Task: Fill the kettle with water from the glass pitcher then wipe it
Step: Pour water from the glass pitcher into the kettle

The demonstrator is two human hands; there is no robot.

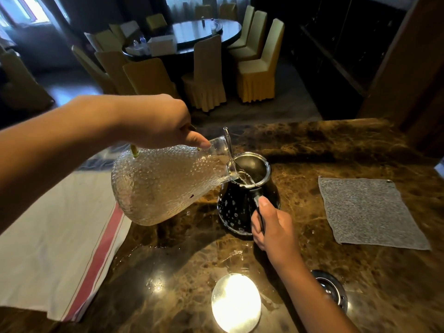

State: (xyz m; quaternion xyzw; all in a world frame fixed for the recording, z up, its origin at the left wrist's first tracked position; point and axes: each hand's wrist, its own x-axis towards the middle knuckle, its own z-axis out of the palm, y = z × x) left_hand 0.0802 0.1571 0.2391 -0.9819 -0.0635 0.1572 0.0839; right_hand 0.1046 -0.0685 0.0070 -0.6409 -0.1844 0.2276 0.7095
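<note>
My left hand [158,121] grips the handle of a textured glass pitcher [163,183] and holds it tipped to the right above the counter. The pitcher's spout rests over the open mouth of the dark glass kettle [242,205], and a thin stream of water runs into it. The kettle stands upright on the brown marble counter [336,150]. My right hand [274,227] is closed around the kettle's black handle at its near side. A grey cloth [370,212] lies flat on the counter to the right of the kettle.
A white cloth with a red stripe [60,248] covers the counter's left side. A bright round disc [236,302] lies near the front edge, with a round metal fitting [332,292] to its right. Beyond the counter stand covered chairs [206,75] around a dark round table [204,32].
</note>
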